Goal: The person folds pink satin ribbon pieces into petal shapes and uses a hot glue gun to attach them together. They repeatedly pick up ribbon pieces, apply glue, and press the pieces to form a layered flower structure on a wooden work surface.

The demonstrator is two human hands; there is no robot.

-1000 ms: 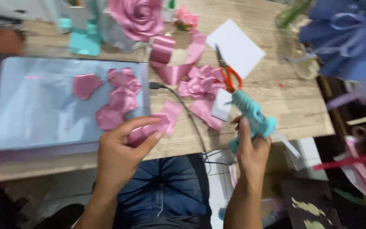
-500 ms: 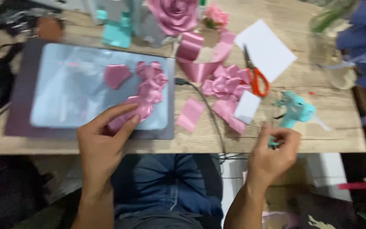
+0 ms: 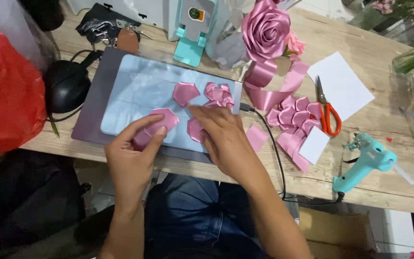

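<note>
The left hand pinches a folded pink ribbon petal between its thumb and fingers, near the close edge of a light blue mat. The right hand lies flat on the mat just to the right of that petal. Its fingers are spread and press down on another pink petal; it is not gripping anything. Farther back on the mat sits one more petal, and beside it a small bunch of petals. The mat rests on a dark purple board on a wooden table. To the right of the mat a black cable runs toward the near edge. Past it lies a heap of pink ribbon pieces, then scissors with orange handles next to a white paper sheet. A teal glue gun lies alone near the right edge, well away from both hands. At the far side stands a big pink ribbon rose. A red plastic bag sits at the left.
</note>
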